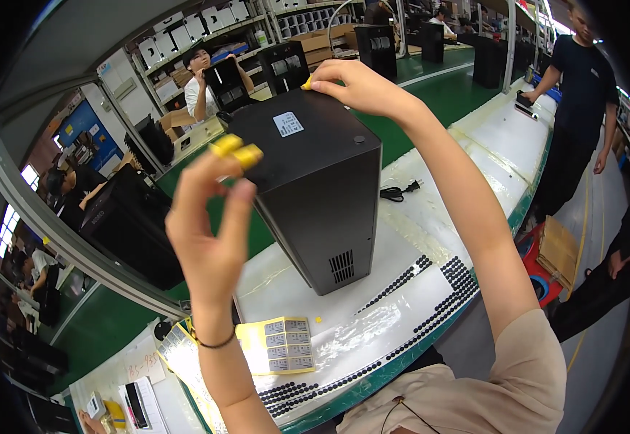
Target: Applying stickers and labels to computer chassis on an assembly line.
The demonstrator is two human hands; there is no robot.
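Observation:
A tall black cabinet point(315, 210) stands on the white bench in front of me, with a vent grille low on its near side. Its top carries a silver-white label point(288, 124) and a small round black pad point(359, 139) near the right corner. My right hand point(354, 85) reaches across to the far edge of the top, a yellow cot on one finger. Its fingertips are pinched there, and whatever they hold is hidden. Slightly blurred, my left hand point(213, 217) is raised by the cabinet's left edge, thumb apart from two yellow-cotted fingers, with nothing visible in it.
Rows of round black pads point(438, 311) line the bench's front edge. A sheet of silver labels point(286, 346) lies near my left forearm. A black power plug and cord point(400, 192) rest right of the cabinet. A metal frame post point(76, 239) rises at left. Other people work around.

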